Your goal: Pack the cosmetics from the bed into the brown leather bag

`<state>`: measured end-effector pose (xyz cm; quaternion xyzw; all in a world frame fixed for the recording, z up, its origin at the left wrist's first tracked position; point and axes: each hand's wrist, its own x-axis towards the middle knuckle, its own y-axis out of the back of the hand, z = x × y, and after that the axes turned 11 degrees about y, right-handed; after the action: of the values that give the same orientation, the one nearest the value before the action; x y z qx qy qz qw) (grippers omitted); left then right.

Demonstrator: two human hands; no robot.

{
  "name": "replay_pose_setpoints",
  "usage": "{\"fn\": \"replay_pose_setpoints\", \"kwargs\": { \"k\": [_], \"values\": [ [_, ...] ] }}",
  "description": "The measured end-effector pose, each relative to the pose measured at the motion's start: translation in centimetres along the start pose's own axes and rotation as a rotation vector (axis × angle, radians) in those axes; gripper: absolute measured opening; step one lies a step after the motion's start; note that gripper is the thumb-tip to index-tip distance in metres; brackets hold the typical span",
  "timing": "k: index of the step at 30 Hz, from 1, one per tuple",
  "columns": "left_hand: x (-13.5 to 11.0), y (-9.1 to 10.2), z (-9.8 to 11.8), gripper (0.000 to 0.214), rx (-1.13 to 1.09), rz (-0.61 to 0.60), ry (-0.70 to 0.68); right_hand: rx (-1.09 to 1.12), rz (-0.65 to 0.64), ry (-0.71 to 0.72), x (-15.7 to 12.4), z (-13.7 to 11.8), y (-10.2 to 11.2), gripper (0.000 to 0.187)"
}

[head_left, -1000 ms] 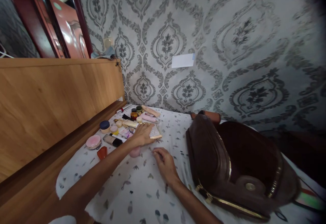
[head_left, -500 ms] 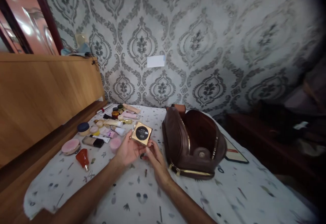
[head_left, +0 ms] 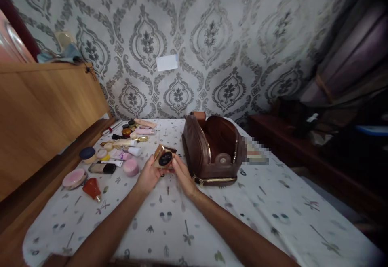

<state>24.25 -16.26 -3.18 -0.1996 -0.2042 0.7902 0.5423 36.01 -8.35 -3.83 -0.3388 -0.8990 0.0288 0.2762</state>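
Between both hands, over the patterned sheet, is a small gold cosmetic box [head_left: 164, 157] with a round black label. My left hand [head_left: 149, 176] grips its left side, fingers curled beneath. My right hand [head_left: 183, 178] holds the right side, its thumb side near the label. The box is tilted, and a dark strip shows along its top edge; whether it is a raised flap I cannot tell. Just right of my hands stands a brown toiletry bag [head_left: 197, 149], unzipped and gaping at the top. Left of my hands lies a pink round jar [head_left: 131, 167].
Several cosmetics spread over the left of the sheet [head_left: 169, 234], among them a red bottle [head_left: 91, 189], a pink compact [head_left: 74, 178], a foundation bottle [head_left: 102, 168] and a blue-lidded jar [head_left: 87, 155]. A wooden board [head_left: 48, 109] borders the left; a patterned wall stands behind.
The box has turned and tilted in my hands, its label now seen more obliquely. My view has swung right, so the bag and cosmetics appear farther left.
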Motion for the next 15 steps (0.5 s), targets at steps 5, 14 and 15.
{"fn": "replay_pose_setpoints", "kwargs": {
  "k": [5,14,15],
  "values": [
    [-0.99,-0.32,-0.64,0.048,0.734,0.264,-0.379,0.347,0.096,-0.140,0.40,0.92,-0.26,0.069],
    [-0.43,0.37,-0.94,0.062,1.170,0.460,-0.721,0.445,0.116,-0.232,0.07,0.25,-0.05,0.037],
    [-0.49,0.29,-0.95,0.063,1.157,0.466,-0.714,0.456,0.105,-0.242,0.06,0.21,0.01,0.038]
  ]
}}
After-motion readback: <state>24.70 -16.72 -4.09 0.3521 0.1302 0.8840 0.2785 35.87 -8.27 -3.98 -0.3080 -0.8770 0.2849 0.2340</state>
